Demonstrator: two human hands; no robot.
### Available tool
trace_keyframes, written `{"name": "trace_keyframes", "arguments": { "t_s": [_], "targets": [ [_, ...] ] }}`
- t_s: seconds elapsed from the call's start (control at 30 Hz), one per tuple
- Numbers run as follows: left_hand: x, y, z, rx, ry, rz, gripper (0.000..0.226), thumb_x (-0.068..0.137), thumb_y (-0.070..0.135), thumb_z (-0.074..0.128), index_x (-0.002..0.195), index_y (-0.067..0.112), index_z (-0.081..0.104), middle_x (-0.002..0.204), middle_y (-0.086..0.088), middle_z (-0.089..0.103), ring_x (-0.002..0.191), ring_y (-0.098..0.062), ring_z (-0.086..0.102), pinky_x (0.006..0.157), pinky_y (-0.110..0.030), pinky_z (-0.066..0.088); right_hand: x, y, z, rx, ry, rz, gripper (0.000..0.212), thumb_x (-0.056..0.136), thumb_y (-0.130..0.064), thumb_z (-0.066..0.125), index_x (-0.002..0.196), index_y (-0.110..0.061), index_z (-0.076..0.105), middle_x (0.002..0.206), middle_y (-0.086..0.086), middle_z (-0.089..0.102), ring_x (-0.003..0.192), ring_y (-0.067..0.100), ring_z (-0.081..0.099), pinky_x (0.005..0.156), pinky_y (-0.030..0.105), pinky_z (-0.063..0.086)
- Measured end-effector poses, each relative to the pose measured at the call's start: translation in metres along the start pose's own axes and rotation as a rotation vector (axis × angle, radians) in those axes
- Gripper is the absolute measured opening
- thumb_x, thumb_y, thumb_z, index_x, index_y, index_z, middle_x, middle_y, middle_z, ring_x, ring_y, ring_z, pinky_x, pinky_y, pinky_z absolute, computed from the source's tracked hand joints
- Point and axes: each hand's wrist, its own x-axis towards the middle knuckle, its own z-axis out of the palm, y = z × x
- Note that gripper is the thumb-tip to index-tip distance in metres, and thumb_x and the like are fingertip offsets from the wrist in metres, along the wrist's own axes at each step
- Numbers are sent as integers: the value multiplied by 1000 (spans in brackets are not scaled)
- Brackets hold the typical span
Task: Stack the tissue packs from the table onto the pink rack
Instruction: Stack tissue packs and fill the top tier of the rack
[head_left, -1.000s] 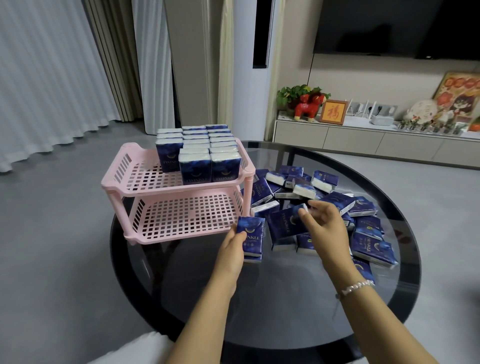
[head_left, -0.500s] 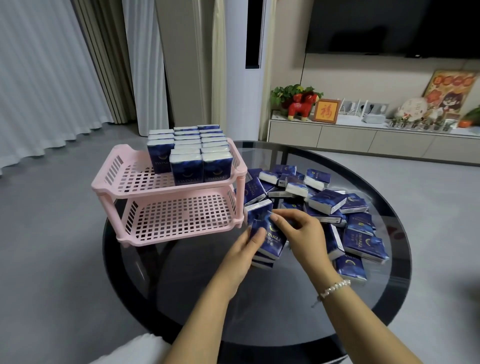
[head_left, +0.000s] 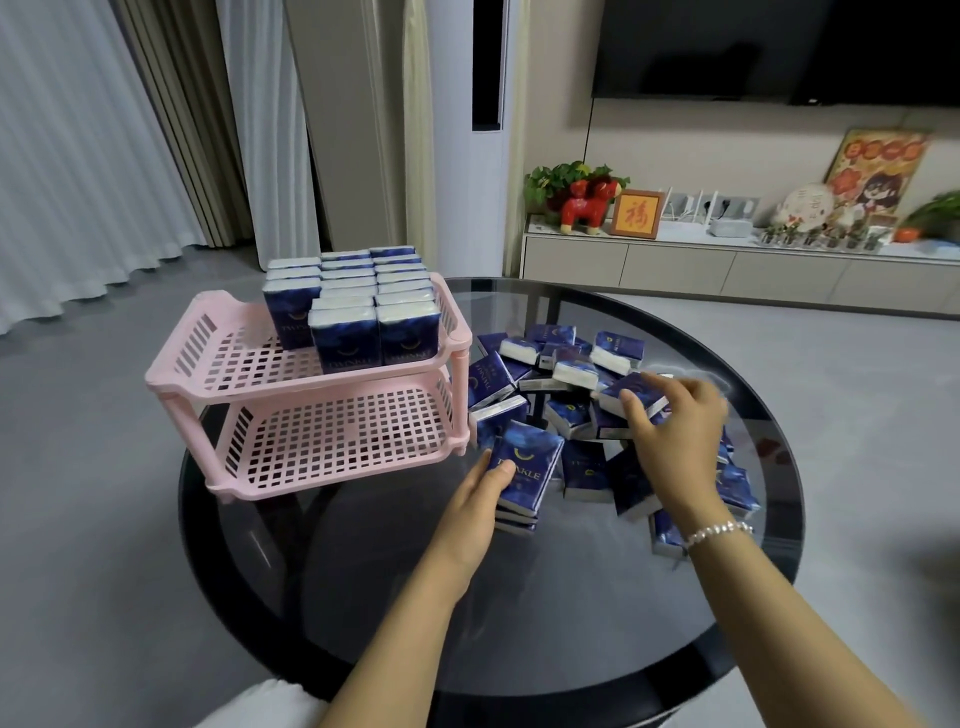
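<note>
The tissue packs (head_left: 582, 395), dark blue with white ends, are heaped in a loose pile on the right of the round dark glass surface (head_left: 519, 597); an exact count cannot be told. A short stack of packs (head_left: 524, 480) at the near left of the pile is gripped by the left hand (head_left: 480, 496). One pack (head_left: 631, 397) on top of the pile is clasped by the curled right hand (head_left: 670, 421). Just beside the pile, to the left, a pink rack (head_left: 322, 421) of two tiers is seen; upright packs are ranged in three rows (head_left: 353, 306) on the upper tier.
</note>
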Motion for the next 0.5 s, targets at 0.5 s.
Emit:
{"name": "trace_keyframes", "arguments": {
  "t_s": [0.5],
  "targets": [
    [-3,1,0,47,24,2,44,85,42,52,126,25,60,119,3,68,117,-17,59,111,-46,35,11,1,1,-31,-260,134,80,73,-34,78,141,-29,35,134,8,35,123,34,33,108,48,26]
  ]
}}
